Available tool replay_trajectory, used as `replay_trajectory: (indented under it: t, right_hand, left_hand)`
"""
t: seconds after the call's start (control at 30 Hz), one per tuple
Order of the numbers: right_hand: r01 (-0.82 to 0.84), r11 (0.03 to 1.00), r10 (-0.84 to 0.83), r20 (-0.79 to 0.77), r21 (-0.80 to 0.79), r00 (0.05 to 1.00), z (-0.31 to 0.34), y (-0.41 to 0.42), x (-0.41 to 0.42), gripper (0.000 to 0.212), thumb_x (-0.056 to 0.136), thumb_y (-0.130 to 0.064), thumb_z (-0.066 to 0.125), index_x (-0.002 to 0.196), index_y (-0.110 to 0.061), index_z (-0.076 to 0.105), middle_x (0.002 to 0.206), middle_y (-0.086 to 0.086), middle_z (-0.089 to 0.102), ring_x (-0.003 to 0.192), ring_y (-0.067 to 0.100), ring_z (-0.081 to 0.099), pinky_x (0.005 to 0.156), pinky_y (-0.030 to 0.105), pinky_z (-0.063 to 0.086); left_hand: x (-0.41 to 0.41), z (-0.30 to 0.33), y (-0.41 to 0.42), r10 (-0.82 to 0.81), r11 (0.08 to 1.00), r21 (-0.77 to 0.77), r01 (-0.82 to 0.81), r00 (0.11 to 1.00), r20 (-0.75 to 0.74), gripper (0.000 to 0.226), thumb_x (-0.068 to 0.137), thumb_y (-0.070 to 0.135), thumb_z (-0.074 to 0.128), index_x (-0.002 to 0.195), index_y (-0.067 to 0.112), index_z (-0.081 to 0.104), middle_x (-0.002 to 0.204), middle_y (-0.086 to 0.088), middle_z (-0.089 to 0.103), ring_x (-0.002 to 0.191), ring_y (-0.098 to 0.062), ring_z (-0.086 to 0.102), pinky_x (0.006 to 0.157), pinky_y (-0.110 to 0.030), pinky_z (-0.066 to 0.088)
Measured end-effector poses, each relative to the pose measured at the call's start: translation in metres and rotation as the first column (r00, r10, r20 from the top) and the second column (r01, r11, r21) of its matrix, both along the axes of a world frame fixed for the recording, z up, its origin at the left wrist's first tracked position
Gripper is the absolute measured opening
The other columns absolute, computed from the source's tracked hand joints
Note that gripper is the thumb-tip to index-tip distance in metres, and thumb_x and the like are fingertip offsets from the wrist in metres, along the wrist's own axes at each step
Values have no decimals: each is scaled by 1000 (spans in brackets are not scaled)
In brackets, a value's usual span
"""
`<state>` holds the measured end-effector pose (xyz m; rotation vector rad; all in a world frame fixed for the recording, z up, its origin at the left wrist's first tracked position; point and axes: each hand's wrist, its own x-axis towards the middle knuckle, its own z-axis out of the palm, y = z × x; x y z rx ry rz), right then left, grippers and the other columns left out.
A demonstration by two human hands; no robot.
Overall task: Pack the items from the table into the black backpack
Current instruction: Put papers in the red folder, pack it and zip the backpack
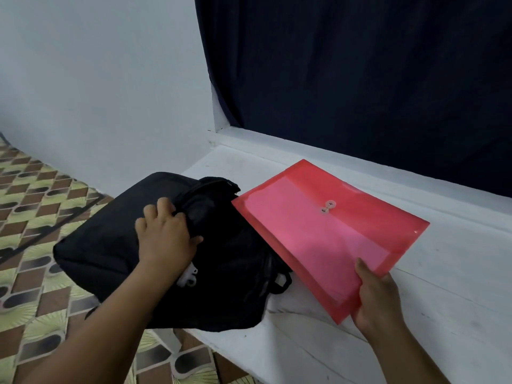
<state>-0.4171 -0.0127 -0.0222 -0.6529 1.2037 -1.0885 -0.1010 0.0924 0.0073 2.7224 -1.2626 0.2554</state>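
Head view: the black fabric backpack [116,245] lies on the left end of the white painted bench [448,273], with part of its body overhanging the bench edge above the patterned tile floor [30,223]. The left hand [166,234] rests on the upper side of the backpack, fingers curled into the dark fabric at the rim of the opening and gripping it. Just below that wrist, a small white object [188,277] shows against the black material; its identity cannot be determined. The right hand [379,297] holds the translucent red plastic document envelope [327,234] at its near corner, thumb on the top face and fingers underneath. The envelope is tilted, and its far left edge touches or overlaps the right side of the backpack at the opening; whether it has entered the opening cannot be determined. A two-button string closure [327,207] sits at the centre of the envelope flap. Behind the bench hang a dark navy curtain [360,65] and, to its left, a pale wall [97,79].
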Motion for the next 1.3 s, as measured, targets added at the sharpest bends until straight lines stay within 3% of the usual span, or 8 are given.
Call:
replay_trajectory:
  t: [0.1,0.2,0.33,0.53,0.67,0.87,1.0,1.3]
  right_hand:
    - [-57,998,56,-67,-13,996,1,-8,-4,11,98,-13,59,101,-23,62,103,8,70,92,27,67,73,38,56]
    - [-129,991,125,-113,-28,986,3,-12,-3,10,98,-13,59,104,-20,63,101,8,72,91,28,69,71,37,56]
    - [-242,970,230,-193,-37,954,3,-12,-4,8,99,-15,58,103,-17,65,95,5,74,87,26,71,65,33,56]
    - [-351,930,293,-352,-111,889,12,-19,-22,8,98,-16,58,100,-17,65,95,2,74,86,20,71,69,34,57]
    - [-394,909,314,-402,-133,860,18,-21,-35,9,98,-17,58,102,-16,65,96,1,74,88,20,71,68,30,55]
    - [-462,879,357,-475,-120,804,39,-36,-46,8,96,-17,61,99,-15,69,92,4,77,88,28,73,85,53,58]
    - [-560,825,465,-466,-81,752,66,-43,-49,13,98,-13,57,101,-15,70,91,8,77,89,33,73,85,52,58]
    - [-746,666,666,-463,15,585,122,-47,-22,19,98,1,47,98,-8,64,81,13,70,59,20,68,47,28,55]
  left_hand:
    - [-6,-1,-4,14,1000,26,-13,1000,-14,50,92,30,65,136,17,46,124,-15,50,110,-38,51,87,-44,43]
    - [-25,-13,-11,27,999,46,-27,1000,6,59,91,11,54,141,33,31,139,-17,37,111,-41,48,87,-49,43]
    - [-41,-44,-18,80,971,223,-88,996,45,29,97,25,47,119,40,58,161,-22,-1,138,-57,13,108,-67,23]
    - [-44,-72,-15,22,958,278,-73,983,181,9,84,32,72,88,25,75,162,-28,12,137,-65,10,103,-74,13]
    - [-42,-78,-18,41,950,288,-118,965,260,21,95,35,59,95,25,78,162,-26,14,138,-63,11,105,-72,19]
    - [-38,-69,-18,35,932,328,-153,940,340,32,100,31,48,120,22,72,163,-22,9,139,-57,18,105,-65,30]
    - [-37,-51,-16,17,909,392,-142,952,306,33,99,26,45,120,28,70,163,-21,2,139,-55,14,105,-63,29]
    - [-16,6,-5,-18,930,364,-56,980,197,27,87,36,66,114,35,71,152,-4,20,128,-35,28,100,-57,36]
